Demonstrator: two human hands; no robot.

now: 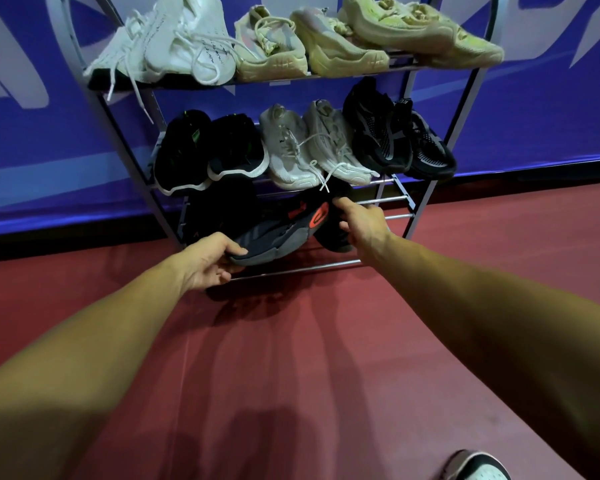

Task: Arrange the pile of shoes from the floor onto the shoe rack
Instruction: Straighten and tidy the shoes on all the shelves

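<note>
The left hand [208,261] grips the near end of a grey shoe [281,230], thumb on top. The right hand [361,223] curls its fingers on a black shoe [331,237] beside it. Both shoes lie on the bottom shelf of the rack [309,268], probably being squared up as a pair (sides touching).

A dark shoe [222,209] sits dimly at bottom left. The middle shelf holds six: a black pair [208,150], a pale pair [312,143] and a mesh pair [395,133]. The top shelf holds two white shoes [174,43] and at least three cream shoes [340,46]. One sneaker [478,467] is on the floor [291,341], possibly worn.
</note>
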